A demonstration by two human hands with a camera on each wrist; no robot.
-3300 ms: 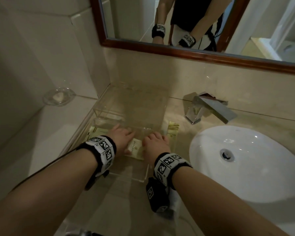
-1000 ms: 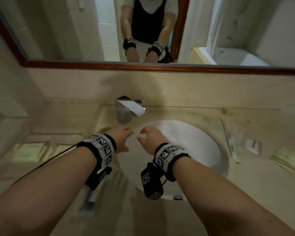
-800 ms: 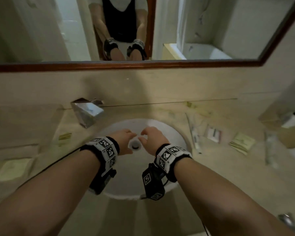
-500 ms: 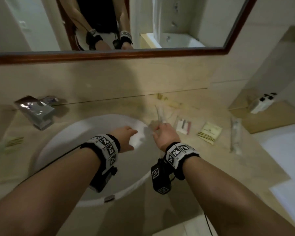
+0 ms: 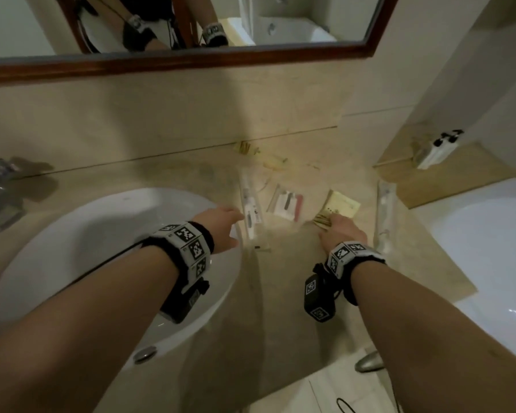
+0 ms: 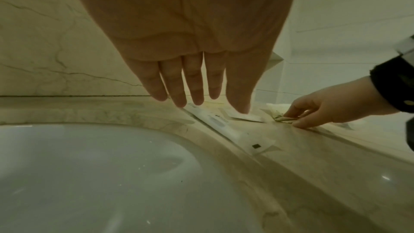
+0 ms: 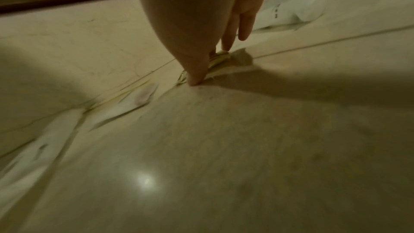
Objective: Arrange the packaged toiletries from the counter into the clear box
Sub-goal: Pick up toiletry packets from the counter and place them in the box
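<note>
Several packaged toiletries lie on the beige counter right of the sink. My left hand (image 5: 222, 225) (image 6: 195, 95) hovers with straight fingers over the near end of a long white toothbrush packet (image 5: 250, 208) (image 6: 226, 128); contact is unclear. My right hand (image 5: 338, 231) (image 6: 295, 120) (image 7: 210, 63) pinches the near corner of a stack of yellow-green packets (image 5: 341, 204) (image 6: 281, 117) (image 7: 220, 58), thumb on the counter. Between the two lies a clear packet with white and red contents (image 5: 286, 204). Another long clear packet (image 5: 385, 210) lies further right. The clear box is out of view.
The white sink basin (image 5: 102, 248) sits under my left forearm, with the faucet (image 5: 0, 198) at far left. Small yellowish items (image 5: 246, 148) lie by the back wall. A white tub edge (image 5: 489, 234) and a wooden board (image 5: 447, 171) stand at right.
The view swung from the clear box on the left, across the sink, to the right counter. Both hands moved right; the right one came down onto the yellow-green packets.
</note>
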